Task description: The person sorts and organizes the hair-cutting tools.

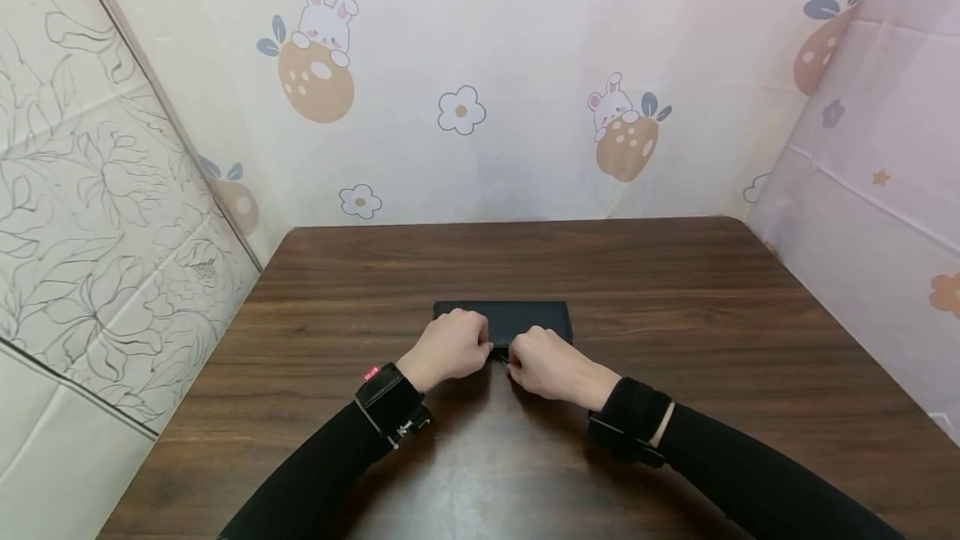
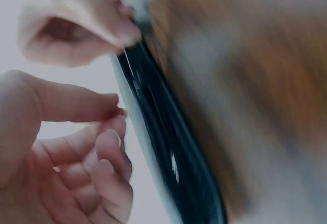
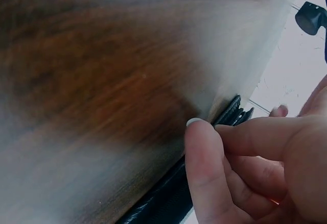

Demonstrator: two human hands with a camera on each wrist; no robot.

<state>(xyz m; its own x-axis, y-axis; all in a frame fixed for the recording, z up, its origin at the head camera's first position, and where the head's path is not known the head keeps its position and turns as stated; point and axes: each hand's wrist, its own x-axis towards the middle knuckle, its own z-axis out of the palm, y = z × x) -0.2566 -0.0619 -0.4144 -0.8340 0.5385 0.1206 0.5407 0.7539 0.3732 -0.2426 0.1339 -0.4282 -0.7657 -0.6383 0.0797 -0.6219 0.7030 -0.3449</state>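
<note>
A flat black wallet (image 1: 517, 317) lies lengthwise across the middle of the table. At its near edge my left hand (image 1: 455, 346) curls over the left part, with thumb and index fingertips pinched together at the edge. Beside it my right hand (image 1: 551, 363) pinches the same edge a little to the right. In the left wrist view the wallet's long edge (image 2: 179, 152) shows parted layers and a small bright glint. Layers also stand apart at the wallet's end (image 3: 234, 113) in the right wrist view. Exactly what lies between the fingertips is hidden.
The brown wooden table (image 1: 360, 273) reaches back to a wall cloth (image 1: 517, 157) printed with rabbits and flowers. More cloth hangs at the right, and a flower-patterned panel (image 1: 112, 215) stands on the left. Black bands (image 1: 390, 398) wrap both wrists.
</note>
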